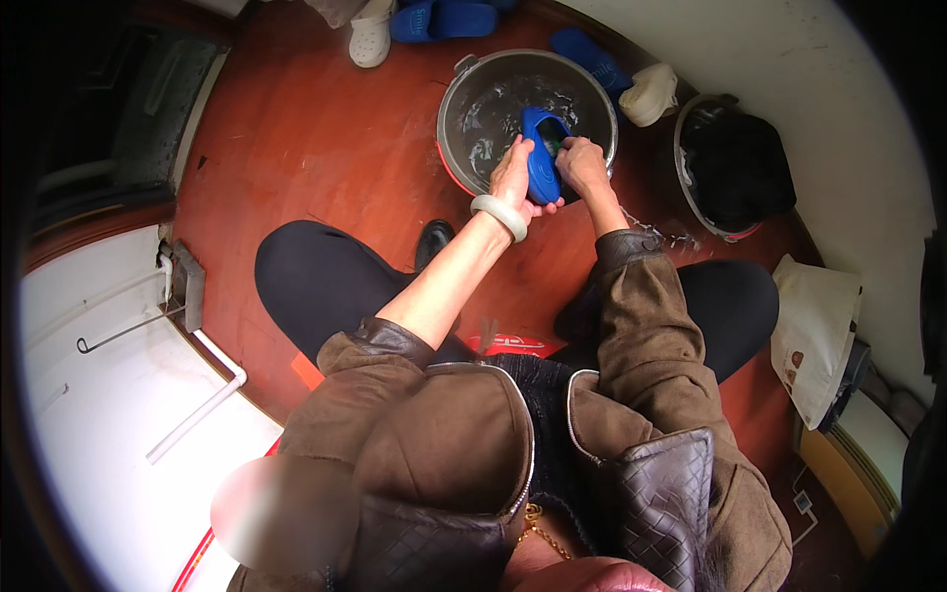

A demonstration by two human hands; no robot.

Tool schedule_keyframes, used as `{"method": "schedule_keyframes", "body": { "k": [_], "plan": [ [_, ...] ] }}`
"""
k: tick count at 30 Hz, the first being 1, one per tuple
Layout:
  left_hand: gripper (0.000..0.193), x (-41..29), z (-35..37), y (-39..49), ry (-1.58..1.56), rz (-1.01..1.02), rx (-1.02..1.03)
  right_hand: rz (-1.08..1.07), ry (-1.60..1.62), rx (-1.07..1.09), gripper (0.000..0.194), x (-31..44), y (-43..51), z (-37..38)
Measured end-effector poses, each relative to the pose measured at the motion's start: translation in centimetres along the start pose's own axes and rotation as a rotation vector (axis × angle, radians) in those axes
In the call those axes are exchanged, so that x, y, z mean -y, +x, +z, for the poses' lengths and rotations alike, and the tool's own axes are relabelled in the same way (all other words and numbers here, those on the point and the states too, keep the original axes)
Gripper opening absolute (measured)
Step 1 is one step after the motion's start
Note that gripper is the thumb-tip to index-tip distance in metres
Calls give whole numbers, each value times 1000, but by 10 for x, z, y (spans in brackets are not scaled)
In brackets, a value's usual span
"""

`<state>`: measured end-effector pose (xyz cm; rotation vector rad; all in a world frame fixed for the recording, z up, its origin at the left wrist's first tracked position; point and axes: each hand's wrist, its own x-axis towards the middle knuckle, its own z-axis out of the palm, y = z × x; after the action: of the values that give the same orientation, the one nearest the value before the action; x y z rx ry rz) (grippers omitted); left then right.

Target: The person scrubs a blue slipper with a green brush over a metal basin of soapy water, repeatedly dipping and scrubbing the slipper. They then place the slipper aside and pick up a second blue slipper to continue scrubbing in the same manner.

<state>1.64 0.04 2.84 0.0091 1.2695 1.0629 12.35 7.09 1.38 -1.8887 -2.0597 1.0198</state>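
A blue plastic slipper (544, 176) is tilted over the near part of a round metal-grey bucket (453, 148). My left hand (512, 179), with a pale bangle at the wrist, grips the slipper from its left side and from underneath. Fingers of my right hand (584, 164) are closed at the slipper's opening on what looks like a small brush (552, 146); its green and whitish part shows inside the slipper, and my fingers hide the rest. Rippling water (488, 107) lies in the bucket below.
Right of the bucket are another blue slipper (584, 59), a white clog (649, 95) and a second bucket (689, 177) heaped with black cloth (747, 170). Another white clog (370, 37) and blue slipper (466, 20) lie beyond. Water wets the red-brown floor (318, 133) at right.
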Motion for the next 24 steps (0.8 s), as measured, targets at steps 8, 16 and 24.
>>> {"method": "schedule_keyframes", "body": {
  "k": [8,16,24],
  "plan": [
    [49,-15,-6,13,-102,-75,-57,-2,-189,185,32,13,1,-11],
    [61,3,11,-22,-18,-17,117,87,40,-156,32,-13,10,9],
    [62,-7,-30,41,-182,-132,13,-156,-110,329,32,46,-25,-56]
  ]
}}
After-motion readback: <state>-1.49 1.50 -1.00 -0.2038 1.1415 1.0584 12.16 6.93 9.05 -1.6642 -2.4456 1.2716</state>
